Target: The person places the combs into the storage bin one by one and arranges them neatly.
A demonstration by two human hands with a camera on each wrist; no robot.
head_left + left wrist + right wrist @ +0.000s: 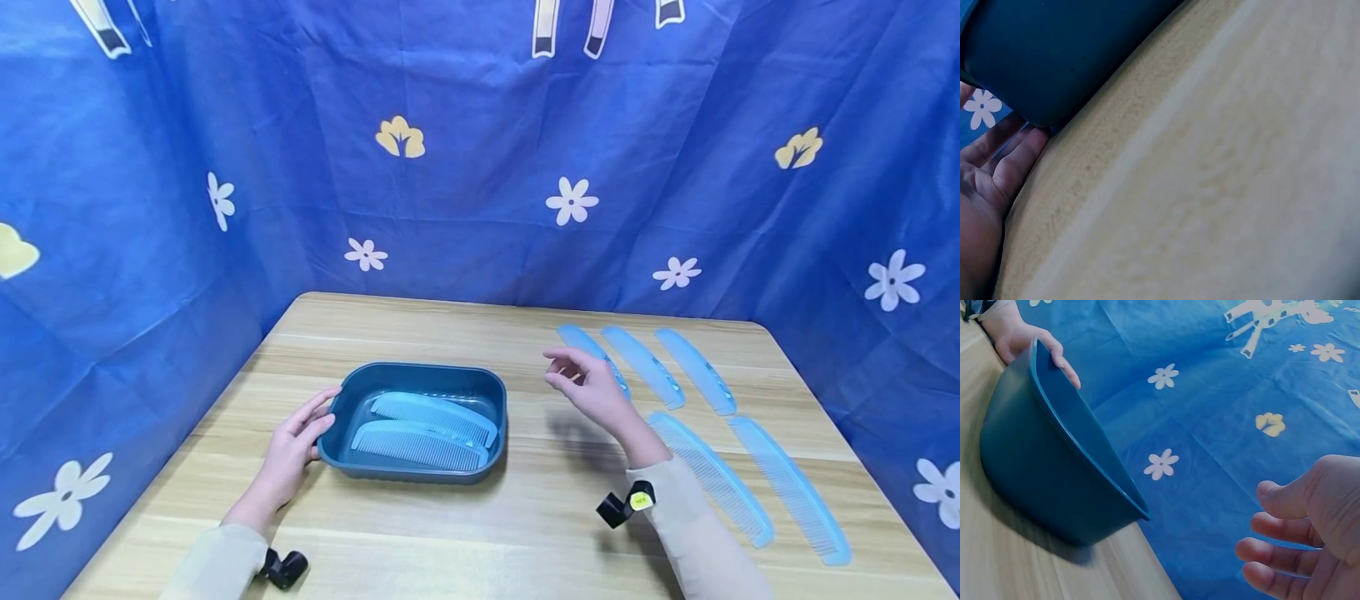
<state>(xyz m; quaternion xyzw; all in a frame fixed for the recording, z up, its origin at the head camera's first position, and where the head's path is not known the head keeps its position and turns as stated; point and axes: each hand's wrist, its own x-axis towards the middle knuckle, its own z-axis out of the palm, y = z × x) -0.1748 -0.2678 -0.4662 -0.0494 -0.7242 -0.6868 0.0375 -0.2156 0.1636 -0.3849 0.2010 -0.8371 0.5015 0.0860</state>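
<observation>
A dark teal plastic basin (412, 477) stands on the table, and two translucent blue combs (420, 446) lie inside it. My left hand (288, 450) holds the basin's left end, with fingers at the rim and others against the outer wall low down, as the left wrist view shows. To the right of the basin, my right hand (588, 387) hovers above the table with loosely bent fingers and nothing in them. It partly covers one blue comb (576, 335) behind it. In the right wrist view the basin (1041, 450) is apart from this hand (1316, 531).
More blue combs lie slanted on the table's right side: two at the back (645, 367) and two larger-looking ones nearer the front (791, 492). Blue patterned cloth (480, 167) hangs around the wooden table (450, 542). Black wrist cameras (285, 569) sit on both sleeves.
</observation>
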